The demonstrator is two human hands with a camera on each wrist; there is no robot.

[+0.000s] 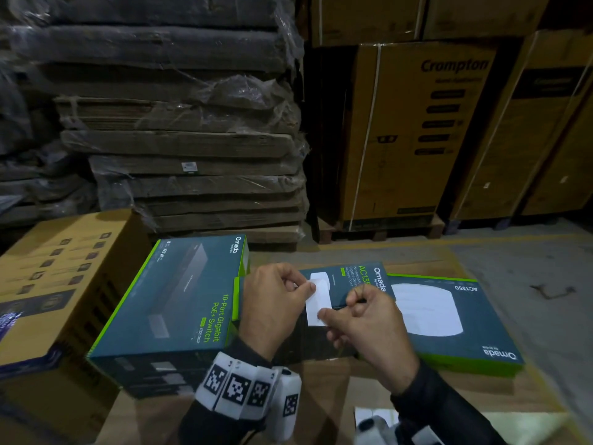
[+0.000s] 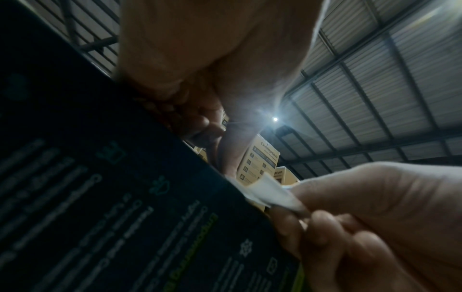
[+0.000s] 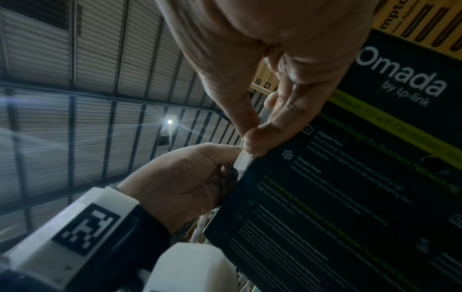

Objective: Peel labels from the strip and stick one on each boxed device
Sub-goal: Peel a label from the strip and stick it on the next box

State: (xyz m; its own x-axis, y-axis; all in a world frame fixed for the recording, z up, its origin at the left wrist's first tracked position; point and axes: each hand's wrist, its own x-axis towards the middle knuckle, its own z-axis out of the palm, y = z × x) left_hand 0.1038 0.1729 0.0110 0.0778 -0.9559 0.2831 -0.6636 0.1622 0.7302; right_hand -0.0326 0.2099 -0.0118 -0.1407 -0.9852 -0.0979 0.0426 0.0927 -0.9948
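In the head view both hands hold a white label strip point(image 1: 317, 303) above a teal Omada AC1350 box point(image 1: 356, 276). My left hand point(image 1: 305, 285) pinches the strip's upper end. Its lower end is pinched between thumb and finger of my right hand point(image 1: 333, 313). A 10-port switch box point(image 1: 179, 300) lies to the left, and a second AC1350 box point(image 1: 449, 319) lies flat to the right. The left wrist view shows the strip point(image 2: 272, 193) curling at the edge of the dark box point(image 2: 100, 197). In the right wrist view the strip point(image 3: 243, 160) sits at the box's corner point(image 3: 350, 177).
The boxes rest on brown cardboard point(image 1: 369, 390). A printed carton point(image 1: 61, 277) stands at the left. Plastic-wrapped flat cartons point(image 1: 192, 149) are stacked behind, and tall Crompton cartons point(image 1: 417, 130) stand on a pallet at the back right. Grey floor point(image 1: 529, 268) lies to the right.
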